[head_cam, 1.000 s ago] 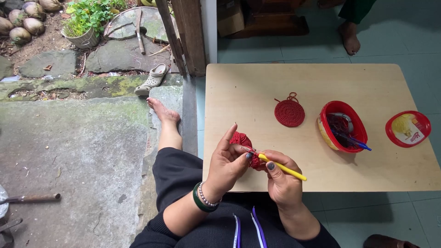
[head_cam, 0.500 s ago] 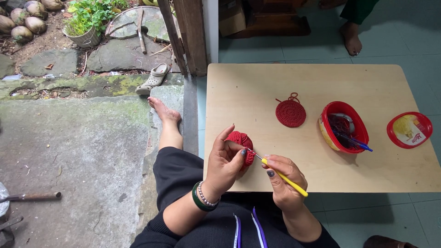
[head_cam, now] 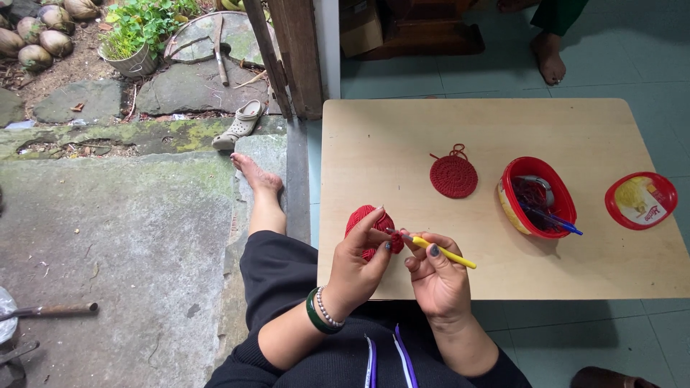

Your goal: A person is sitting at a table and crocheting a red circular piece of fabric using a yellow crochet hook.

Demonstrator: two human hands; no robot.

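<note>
My left hand (head_cam: 359,266) pinches a small red crochet piece (head_cam: 396,241) over the near edge of a low wooden table (head_cam: 388,144). Behind that hand lies a ball of red yarn (head_cam: 363,219) on the table. My right hand (head_cam: 435,276) grips a yellow crochet hook (head_cam: 442,252) whose tip meets the red piece. A finished round red crochet disc (head_cam: 453,176) lies flat in the table's middle.
A red tub (head_cam: 537,197) with tools and a blue pen stands right of the disc, its red lid (head_cam: 641,200) at the far right edge. Another person's bare foot (head_cam: 550,57) rests beyond the table. My own bare foot (head_cam: 253,172), a sandal (head_cam: 241,123) and a wooden door post (head_cam: 284,57) lie left.
My hands have shifted slightly right and down, and the hook has been worked again into the small red piece. The yarn ball now shows more behind my left hand.
</note>
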